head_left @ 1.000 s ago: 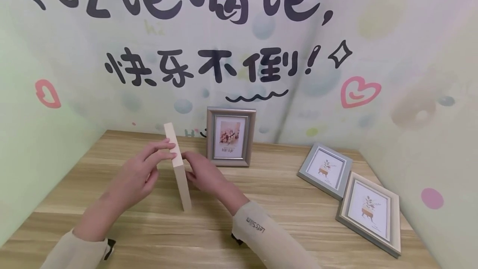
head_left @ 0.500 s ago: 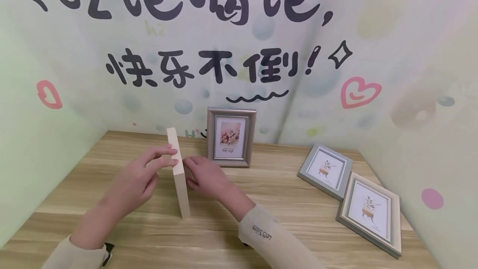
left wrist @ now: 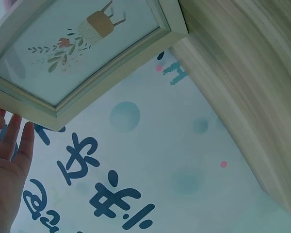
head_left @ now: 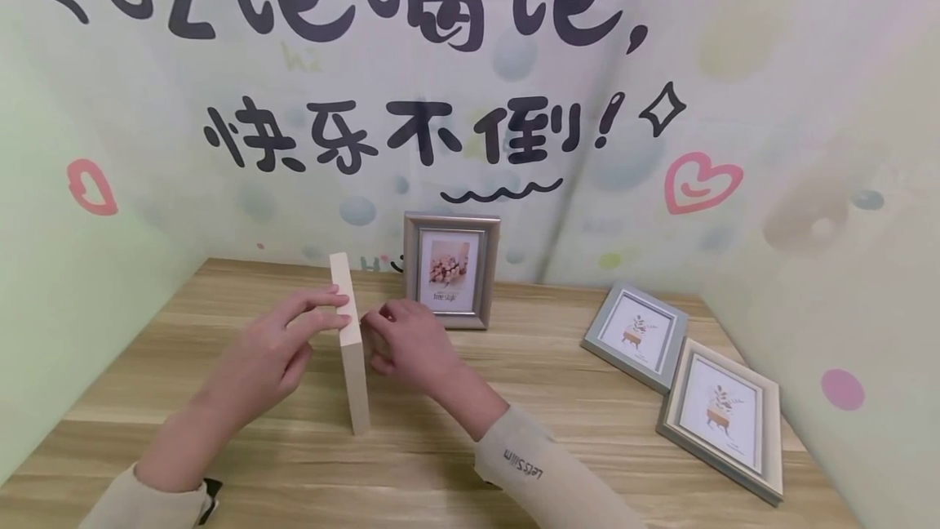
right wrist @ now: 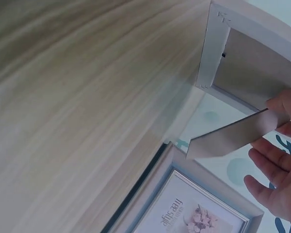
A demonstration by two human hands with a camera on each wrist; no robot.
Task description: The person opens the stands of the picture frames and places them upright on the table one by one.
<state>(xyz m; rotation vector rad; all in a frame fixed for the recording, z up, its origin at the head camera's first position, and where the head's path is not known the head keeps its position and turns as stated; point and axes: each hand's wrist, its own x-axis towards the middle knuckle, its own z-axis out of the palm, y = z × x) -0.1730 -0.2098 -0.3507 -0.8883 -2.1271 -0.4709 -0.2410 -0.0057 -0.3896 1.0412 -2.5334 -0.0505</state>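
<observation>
A cream picture frame (head_left: pixel 353 382) stands upright on the table, edge-on in the head view. Its front, with a potted plant print (left wrist: pixel 70 43), faces the left wrist camera. My left hand (head_left: pixel 250 357) rests its straight fingertips on the frame's top edge. Behind the frame, my right hand (head_left: pixel 419 349) pinches the stand leg (right wrist: pixel 230 137), which sticks out from the grey backing (right wrist: pixel 254 65). The head view hides this leg behind the fingers.
A taupe frame (head_left: pixel 494 276) with a flower picture stands by the back wall. To the right, a blue-grey frame (head_left: pixel 596 339) and another cream frame (head_left: pixel 771 423) lie face up, corners meeting. Wood-grain table (head_left: pixel 257 464) lies beneath, with printed cloth walls (head_left: pixel 294 211) around.
The right hand has drawn back to the right from the frame with the stand leg. The upright frame has come slightly nearer and stands steeper; left fingertips stay on its top edge.
</observation>
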